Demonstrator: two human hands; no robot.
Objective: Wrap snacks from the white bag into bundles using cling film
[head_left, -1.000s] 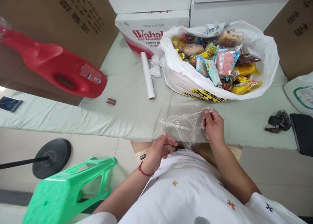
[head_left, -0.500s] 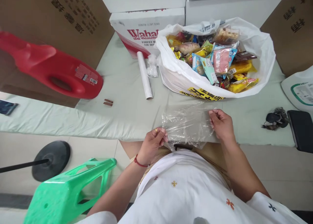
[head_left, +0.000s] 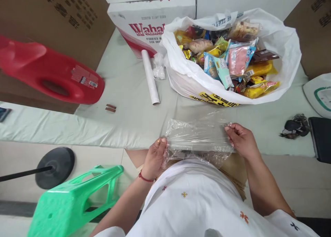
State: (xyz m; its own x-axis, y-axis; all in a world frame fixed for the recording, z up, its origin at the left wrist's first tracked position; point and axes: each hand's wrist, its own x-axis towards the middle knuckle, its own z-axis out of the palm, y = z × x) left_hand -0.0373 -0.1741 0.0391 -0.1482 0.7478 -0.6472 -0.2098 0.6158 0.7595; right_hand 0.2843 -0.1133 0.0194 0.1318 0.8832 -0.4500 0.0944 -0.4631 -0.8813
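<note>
A sheet of clear plastic film (head_left: pixel 198 135) is stretched between my two hands over the table's front edge, its lower part hanging crumpled near my lap. My left hand (head_left: pixel 156 156) pinches its left side, thumb against fingers. On the right side, my right hand (head_left: pixel 240 138) grips the film in the same way. Beyond the film stands a white plastic bag (head_left: pixel 181 80), open at the top and full of packaged snacks (head_left: pixel 236 59). To the bag's left lie a white roll (head_left: pixel 150 77) and a crumpled clear plastic piece (head_left: pixel 159 69).
A white and red carton (head_left: pixel 152 19) is behind the roll. At the left are a red container (head_left: pixel 59 73), two small brown strips (head_left: pixel 110 108) and a green stool (head_left: pixel 62 202) on the floor. Keys (head_left: pixel 294 126) and a black phone (head_left: pixel 320 138) lie at the right.
My hands have moved farther apart, the left to the left and the right to the right and slightly nearer me. The film between them is now wider and tauter.
</note>
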